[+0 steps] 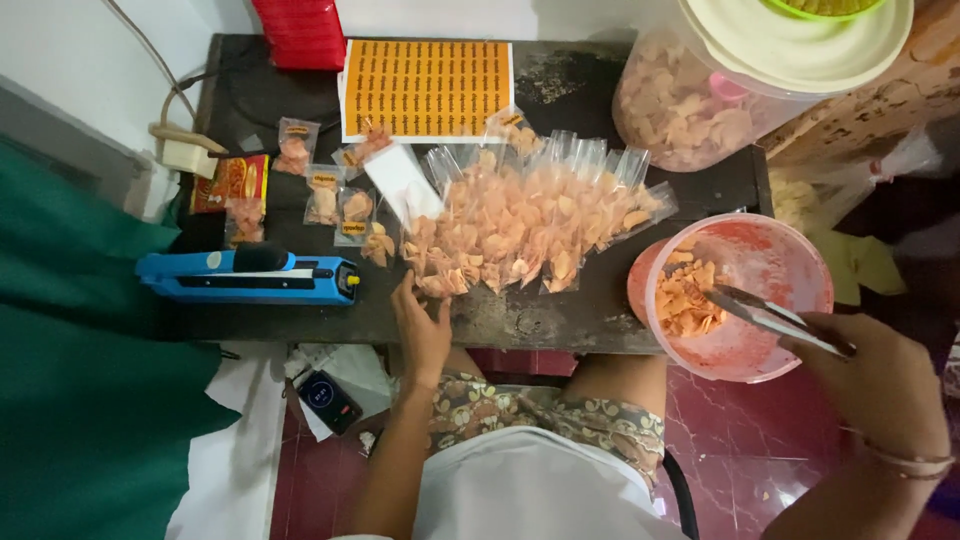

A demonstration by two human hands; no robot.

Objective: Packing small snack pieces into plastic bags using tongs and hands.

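Packing of orange crackers at a dark tabletop (560, 325).
Right hand (880, 385) closed on metal tongs (770, 315), tips inside pink bowl (790, 265) at right front edge; left hand (425, 325), fingers loosely open, touching bagged crackers (520, 225) at front-centre edge.

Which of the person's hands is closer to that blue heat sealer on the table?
Left. The left hand rests by the snack packets, just right of the blue sealer; the right hand holds tongs at the pink bowl.
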